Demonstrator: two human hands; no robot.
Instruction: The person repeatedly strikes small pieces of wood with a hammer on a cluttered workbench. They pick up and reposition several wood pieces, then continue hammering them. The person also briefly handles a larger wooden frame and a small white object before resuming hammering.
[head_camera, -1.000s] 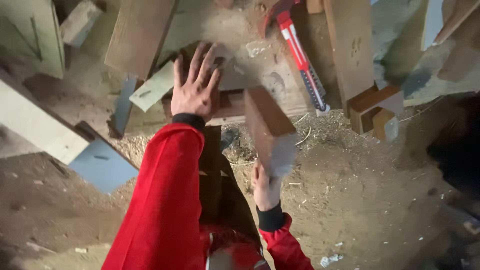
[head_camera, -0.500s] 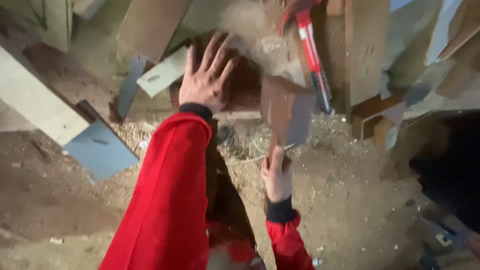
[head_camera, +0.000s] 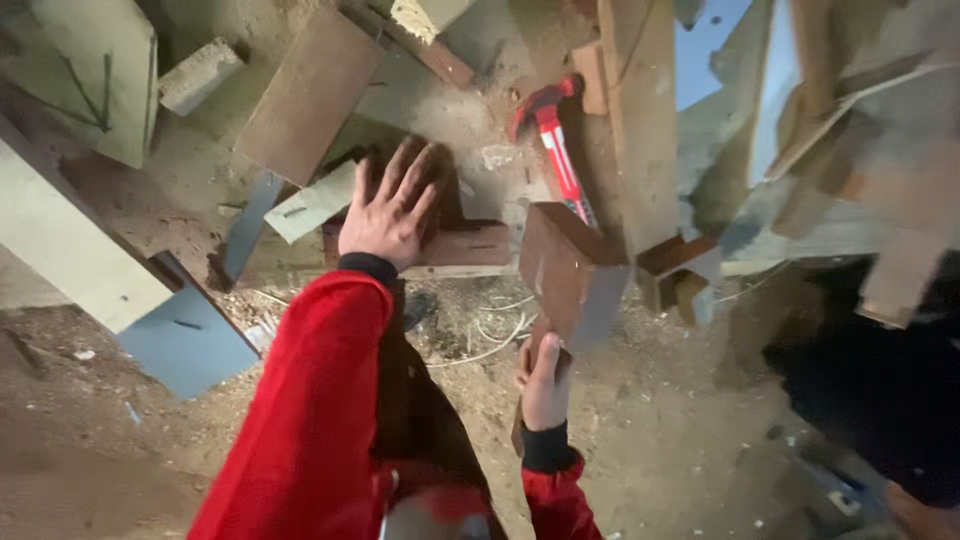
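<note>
Right hand (head_camera: 545, 385) grips a stiff, probably heavy hatchet (head_camera: 565, 275) by its handle; left hand (head_camera: 388, 212), fingers spread, presses the wood block (head_camera: 470, 243) at ten o'clock.

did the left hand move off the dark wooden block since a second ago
No. The left hand stays spread on the dark brown wooden block, left of the red clamp.

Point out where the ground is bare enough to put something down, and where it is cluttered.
Bare dirt shows lower left, below the blue panel, and lower right of the right hand. It is crowded above: boards, blocks and a red hammer pile around the left hand and the brown plank it presses.
</note>
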